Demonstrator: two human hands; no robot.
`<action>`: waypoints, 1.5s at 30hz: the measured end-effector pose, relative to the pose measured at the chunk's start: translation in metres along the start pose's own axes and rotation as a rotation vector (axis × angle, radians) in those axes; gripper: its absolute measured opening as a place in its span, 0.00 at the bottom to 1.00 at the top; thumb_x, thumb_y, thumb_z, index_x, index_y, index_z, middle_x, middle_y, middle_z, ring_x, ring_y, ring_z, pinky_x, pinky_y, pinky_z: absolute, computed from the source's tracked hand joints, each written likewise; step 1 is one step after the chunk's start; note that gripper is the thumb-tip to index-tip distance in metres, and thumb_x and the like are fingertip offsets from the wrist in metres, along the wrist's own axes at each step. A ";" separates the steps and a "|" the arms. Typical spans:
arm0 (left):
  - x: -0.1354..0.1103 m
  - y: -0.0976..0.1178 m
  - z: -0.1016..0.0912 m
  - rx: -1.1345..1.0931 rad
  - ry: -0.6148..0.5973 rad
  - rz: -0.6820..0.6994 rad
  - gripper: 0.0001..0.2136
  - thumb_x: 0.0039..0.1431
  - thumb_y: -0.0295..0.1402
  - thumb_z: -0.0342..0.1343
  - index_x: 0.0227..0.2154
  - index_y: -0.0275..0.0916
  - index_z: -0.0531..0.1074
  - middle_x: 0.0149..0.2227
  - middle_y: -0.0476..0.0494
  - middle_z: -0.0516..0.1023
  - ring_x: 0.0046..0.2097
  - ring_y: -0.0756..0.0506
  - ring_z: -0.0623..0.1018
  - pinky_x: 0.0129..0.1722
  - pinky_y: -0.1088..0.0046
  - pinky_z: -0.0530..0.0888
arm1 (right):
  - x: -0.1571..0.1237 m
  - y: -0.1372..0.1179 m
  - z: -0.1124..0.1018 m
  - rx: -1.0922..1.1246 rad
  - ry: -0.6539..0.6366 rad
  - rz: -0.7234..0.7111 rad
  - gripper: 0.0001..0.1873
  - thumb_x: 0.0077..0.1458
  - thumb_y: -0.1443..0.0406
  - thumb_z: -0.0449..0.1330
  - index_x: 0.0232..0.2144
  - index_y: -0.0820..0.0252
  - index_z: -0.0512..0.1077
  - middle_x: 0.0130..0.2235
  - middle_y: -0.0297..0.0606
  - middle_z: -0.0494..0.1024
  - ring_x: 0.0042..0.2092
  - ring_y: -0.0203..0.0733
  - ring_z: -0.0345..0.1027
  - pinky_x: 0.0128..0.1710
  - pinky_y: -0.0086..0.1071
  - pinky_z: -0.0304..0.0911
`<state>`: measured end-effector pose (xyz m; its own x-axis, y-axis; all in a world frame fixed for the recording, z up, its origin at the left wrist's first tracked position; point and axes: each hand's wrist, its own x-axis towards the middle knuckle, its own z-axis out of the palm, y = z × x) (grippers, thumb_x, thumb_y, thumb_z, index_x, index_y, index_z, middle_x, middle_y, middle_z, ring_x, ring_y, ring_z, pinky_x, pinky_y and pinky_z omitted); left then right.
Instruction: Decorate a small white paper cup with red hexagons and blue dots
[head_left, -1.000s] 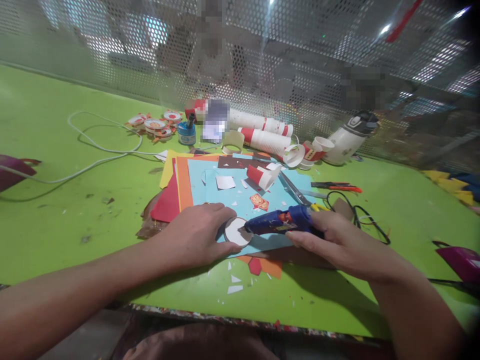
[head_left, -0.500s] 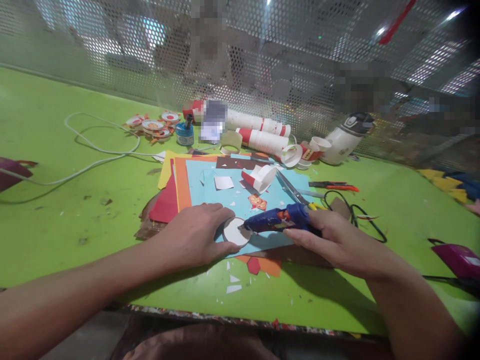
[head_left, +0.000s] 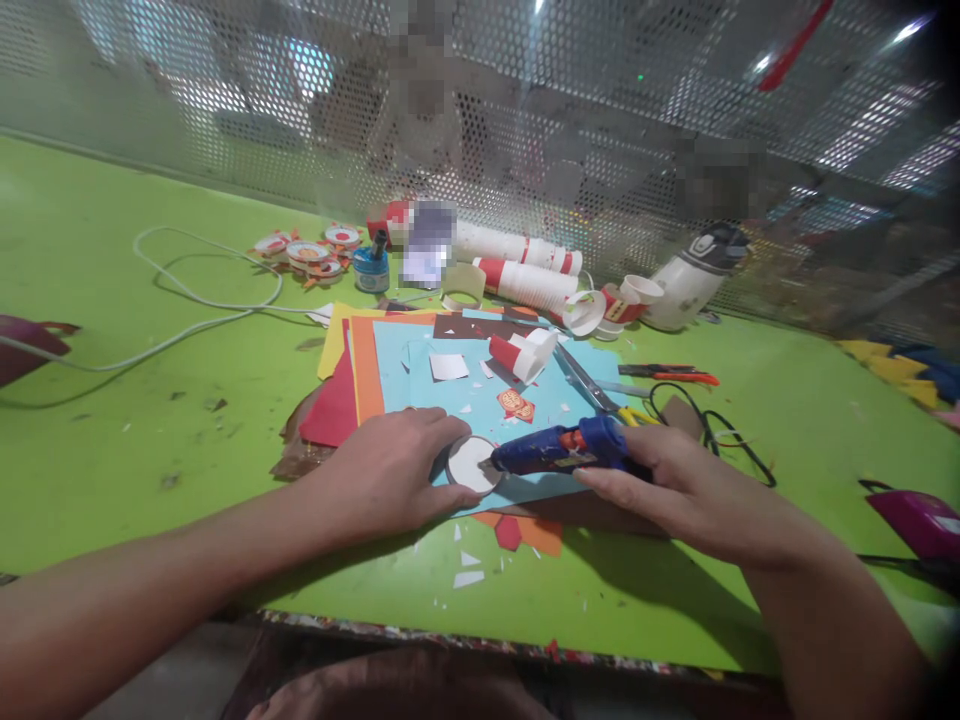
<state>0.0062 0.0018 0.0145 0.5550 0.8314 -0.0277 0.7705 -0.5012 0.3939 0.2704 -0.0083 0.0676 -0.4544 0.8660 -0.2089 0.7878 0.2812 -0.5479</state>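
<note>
My left hand (head_left: 397, 455) grips the rim of a white disc (head_left: 469, 465), perhaps a paper cup's base, between thumb and fingers on light blue paper (head_left: 405, 370). A blue hot glue gun (head_left: 559, 447) is in my right hand (head_left: 675, 485), its nozzle pointing left over the disc's right half. Whether the tip touches the disc, I cannot tell. Just beyond lie red-and-gold paper cutouts (head_left: 516, 405), a white paper square (head_left: 448, 367) and a red-and-white cut cup piece (head_left: 517, 356). Scissors (head_left: 589, 380) rest on the paper's right side.
Stacked paper cups (head_left: 525, 285), a phone (head_left: 427, 245), a blue glue bottle (head_left: 370, 268) and a white flask (head_left: 694, 280) line the back. Finished-looking round ornaments (head_left: 306, 254) sit at back left. A white cable (head_left: 187, 325) crosses the left; an orange-handled cutter (head_left: 675, 373) lies right.
The glue gun and my right hand have shifted slightly right. The red-and-white cup piece has rolled a little, showing more red. My left hand stays on the disc.
</note>
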 end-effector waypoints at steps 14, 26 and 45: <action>-0.001 -0.002 0.002 0.011 0.014 -0.007 0.19 0.58 0.47 0.57 0.46 0.39 0.71 0.39 0.42 0.76 0.38 0.40 0.74 0.34 0.66 0.67 | -0.001 0.000 -0.001 0.021 0.021 -0.027 0.22 0.60 0.48 0.53 0.27 0.58 0.68 0.22 0.31 0.66 0.23 0.33 0.55 0.20 0.28 0.50; 0.000 -0.003 0.002 0.009 0.022 -0.007 0.20 0.58 0.47 0.57 0.47 0.39 0.71 0.38 0.42 0.76 0.37 0.40 0.74 0.33 0.66 0.67 | -0.001 0.001 -0.002 0.057 -0.013 -0.037 0.21 0.60 0.48 0.54 0.33 0.60 0.73 0.26 0.35 0.71 0.27 0.36 0.60 0.24 0.28 0.56; -0.001 0.001 0.000 0.000 0.021 -0.012 0.19 0.59 0.47 0.56 0.47 0.39 0.72 0.38 0.41 0.76 0.37 0.41 0.74 0.32 0.67 0.65 | -0.006 0.014 -0.011 0.245 0.025 -0.088 0.22 0.57 0.48 0.58 0.32 0.62 0.76 0.23 0.34 0.70 0.23 0.33 0.58 0.20 0.28 0.54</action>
<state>0.0061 0.0010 0.0149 0.5386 0.8424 -0.0129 0.7773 -0.4910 0.3934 0.2886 -0.0051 0.0704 -0.5036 0.8536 -0.1333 0.6202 0.2498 -0.7436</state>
